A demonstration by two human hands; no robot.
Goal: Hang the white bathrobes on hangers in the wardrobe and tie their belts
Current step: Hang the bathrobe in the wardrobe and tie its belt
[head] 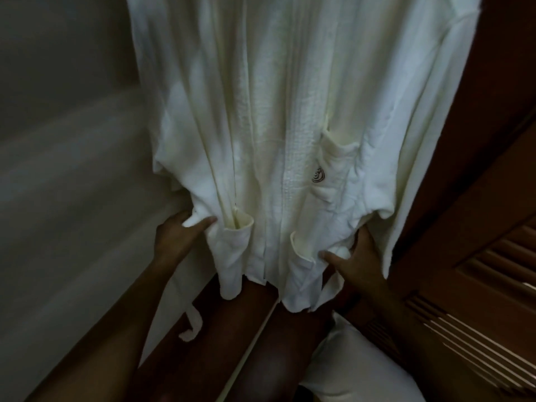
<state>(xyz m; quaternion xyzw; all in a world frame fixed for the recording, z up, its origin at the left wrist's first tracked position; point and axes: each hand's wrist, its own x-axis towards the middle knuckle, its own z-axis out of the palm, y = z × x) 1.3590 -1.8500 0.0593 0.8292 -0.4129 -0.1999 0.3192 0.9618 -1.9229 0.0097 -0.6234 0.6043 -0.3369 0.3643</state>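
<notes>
A long white fabric bathrobe [275,126] is hanging. The left hand [179,236] and right hand [358,258] are reaching up, each gripping bunched cloth at its sides.

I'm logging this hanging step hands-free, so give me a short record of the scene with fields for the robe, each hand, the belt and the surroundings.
garment: white bathrobe hanging, front towards the camera
marking: dark emblem on a pocket
left hand: grips the robe's cloth at its left side
right hand: grips the cloth at its right side
belt: loose end dangles low on the left; no knot in view
hanger: out of view
surroundings: wooden louvred door on the right
</notes>
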